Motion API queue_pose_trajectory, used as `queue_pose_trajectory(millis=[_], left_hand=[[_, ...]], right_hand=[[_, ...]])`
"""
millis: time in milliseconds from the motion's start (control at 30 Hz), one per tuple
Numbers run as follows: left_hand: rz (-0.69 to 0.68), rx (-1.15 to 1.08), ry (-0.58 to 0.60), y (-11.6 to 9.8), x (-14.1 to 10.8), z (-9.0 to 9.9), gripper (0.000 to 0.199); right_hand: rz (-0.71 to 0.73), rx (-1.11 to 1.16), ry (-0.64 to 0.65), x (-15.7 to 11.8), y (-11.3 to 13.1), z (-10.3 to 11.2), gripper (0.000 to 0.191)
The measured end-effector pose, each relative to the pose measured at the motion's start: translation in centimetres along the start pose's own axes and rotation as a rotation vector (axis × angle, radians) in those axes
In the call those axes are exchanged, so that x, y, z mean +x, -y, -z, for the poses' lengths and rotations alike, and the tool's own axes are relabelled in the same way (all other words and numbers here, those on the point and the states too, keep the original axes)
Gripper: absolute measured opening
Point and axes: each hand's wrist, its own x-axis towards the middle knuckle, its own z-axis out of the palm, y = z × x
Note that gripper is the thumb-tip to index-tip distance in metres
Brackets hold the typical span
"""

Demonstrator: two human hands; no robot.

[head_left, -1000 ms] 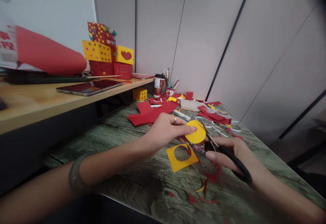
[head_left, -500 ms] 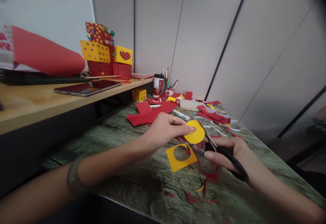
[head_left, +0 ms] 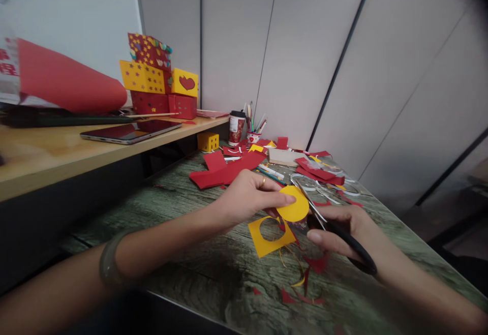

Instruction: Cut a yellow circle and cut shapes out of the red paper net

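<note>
Between thumb and fingers, my left hand (head_left: 253,198) pinches a yellow paper circle (head_left: 298,210). My right hand (head_left: 348,231) grips black-handled scissors (head_left: 343,238), whose blades point up and left along the circle's right edge. A yellow paper piece with a round hole (head_left: 263,247) lies on the table just below the circle. Red paper scraps (head_left: 287,296) and thin yellow trimmings are scattered in front of my right hand.
On the dark wood-grain table (head_left: 183,269), red paper sheets (head_left: 229,171), a coffee cup (head_left: 236,127) and a pen holder (head_left: 253,138) stand or lie farther back. A wooden shelf (head_left: 49,170) at left carries a tablet (head_left: 131,131) and stacked decorated boxes (head_left: 143,77).
The yellow circle has shifted slightly down and right in my left hand's pinch. My right hand and the scissors have moved a little right and down.
</note>
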Motion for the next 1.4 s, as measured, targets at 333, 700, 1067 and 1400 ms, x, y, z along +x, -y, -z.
queue_pose_trajectory(millis=[333,700,1067,1400], left_hand=[[0.017,0.05,0.031,-0.1,0.1,0.2,0.012],[0.03,0.0,0.066,-0.2,0.1,0.4,0.017],[0.052,-0.189,0.05,0.2,0.0,-0.6,0.015],[0.083,-0.154,0.071,0.0,0.0,-0.2,0.014]], right_hand=[[0.012,0.012,0.05,-0.2,-0.2,0.1,0.019],[-0.005,-0.036,-0.006,-0.2,0.2,0.3,0.016],[-0.005,-0.019,-0.094,0.0,0.6,-0.4,0.023],[0.022,0.006,-0.054,-0.1,0.6,-0.3,0.02]])
